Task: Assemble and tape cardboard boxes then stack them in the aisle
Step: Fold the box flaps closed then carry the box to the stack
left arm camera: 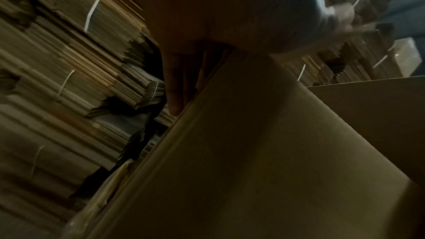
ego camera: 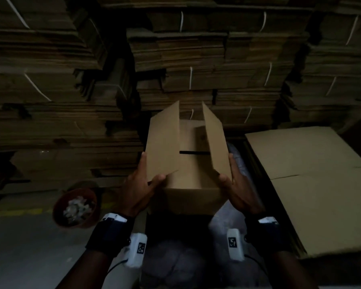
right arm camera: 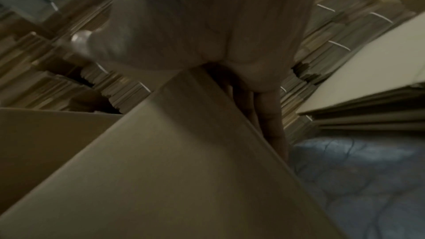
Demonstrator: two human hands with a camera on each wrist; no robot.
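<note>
the cardboard box (ego camera: 192, 197) sits between both hands in front of stacked cardboard bundles (ego camera: 196, 49), its two long flaps half raised. the grip of the left hand (ego camera: 138, 190) pinches the left flap (ego camera: 163, 142), the grip of the right hand (ego camera: 240, 190) the right flap (ego camera: 216, 142).

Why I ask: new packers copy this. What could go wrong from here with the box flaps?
1. The left hand pinches the left flap and the right hand the right flap; a hard pull could tear a crease of the box.
2. The flaps stand apart; folded unevenly, they may overlap or leave a gap.
3. Dim light could hide a crooked seam.
</note>
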